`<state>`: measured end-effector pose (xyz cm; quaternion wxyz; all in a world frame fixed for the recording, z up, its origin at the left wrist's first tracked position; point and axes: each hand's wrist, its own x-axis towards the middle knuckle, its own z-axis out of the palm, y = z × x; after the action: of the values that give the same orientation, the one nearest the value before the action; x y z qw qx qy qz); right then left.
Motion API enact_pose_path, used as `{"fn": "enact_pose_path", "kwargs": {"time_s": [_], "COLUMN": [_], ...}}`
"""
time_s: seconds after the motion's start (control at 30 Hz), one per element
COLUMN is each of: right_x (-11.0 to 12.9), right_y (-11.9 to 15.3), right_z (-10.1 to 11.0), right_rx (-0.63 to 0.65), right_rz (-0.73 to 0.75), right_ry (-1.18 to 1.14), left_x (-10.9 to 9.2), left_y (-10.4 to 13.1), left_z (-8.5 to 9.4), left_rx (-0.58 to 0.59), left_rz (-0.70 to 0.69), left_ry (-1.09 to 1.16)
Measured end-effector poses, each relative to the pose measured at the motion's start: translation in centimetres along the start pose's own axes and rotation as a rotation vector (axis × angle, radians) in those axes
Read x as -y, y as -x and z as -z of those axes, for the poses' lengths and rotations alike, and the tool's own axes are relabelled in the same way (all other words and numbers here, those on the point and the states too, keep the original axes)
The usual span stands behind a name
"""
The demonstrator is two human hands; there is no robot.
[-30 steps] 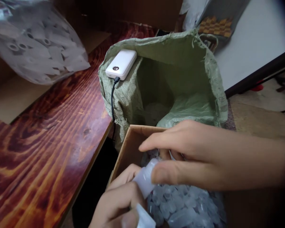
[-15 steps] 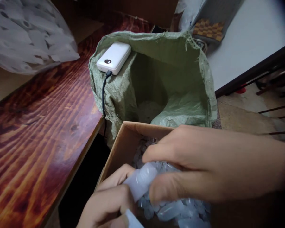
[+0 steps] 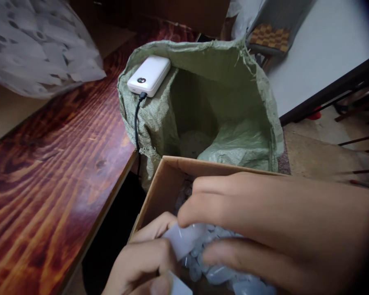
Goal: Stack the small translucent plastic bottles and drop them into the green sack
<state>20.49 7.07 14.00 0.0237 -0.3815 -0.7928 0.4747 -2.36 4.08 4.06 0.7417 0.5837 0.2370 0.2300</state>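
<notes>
**Both hands busy over a carton of small plastic bottles**

Over the open cardboard box (image 3: 160,184), at about six o'clock in the view, the person's two hands meet. The left hand (image 3: 141,262) is curled shut around a small translucent plastic bottle (image 3: 183,241), gripping it low so that its top end sticks out toward the other hand. The right hand (image 3: 258,229) reaches across from three o'clock, its fingers (image 3: 199,200) bent down over the bottle's exposed end; whether they pinch anything of their own, I cannot tell, since the palm hides it. Beneath the hands, the box holds a heap of similar clear bottles (image 3: 218,274), loose and jumbled.

Just beyond the box, at twelve o'clock, a green woven sack (image 3: 233,98) stands with its mouth folded wide open, probably so that things can be dropped in easily. A white power bank (image 3: 149,76) rests on the sack's folded rim, its black cable (image 3: 137,123) hanging down. At nine o'clock lies the dark wooden worktop (image 3: 58,164), with a clear bag of white tubes (image 3: 39,45) at ten o'clock.
</notes>
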Motion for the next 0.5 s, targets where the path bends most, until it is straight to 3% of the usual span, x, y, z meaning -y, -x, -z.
{"fn": "enact_pose_path", "kwargs": {"time_s": [0.13, 0.27, 0.5], "right_x": [-0.1, -0.3, 0.0], "right_y": [-0.7, -1.0, -1.1], "right_z": [-0.8, -1.5, -1.9], "right_rx": [-0.063, -0.029, -0.078], "right_rz": [-0.136, -0.267, -0.298], "right_ry": [0.053, 0.049, 0.116], "left_x": [0.0, 0.0, 0.3], "left_y": [0.0, 0.1, -0.3], "left_z": [-0.7, -1.4, -2.0], "left_rx": [-0.069, -0.127, -0.176], "left_rz": [0.005, -0.001, -0.033], "left_ry": [0.019, 0.020, 0.091]}}
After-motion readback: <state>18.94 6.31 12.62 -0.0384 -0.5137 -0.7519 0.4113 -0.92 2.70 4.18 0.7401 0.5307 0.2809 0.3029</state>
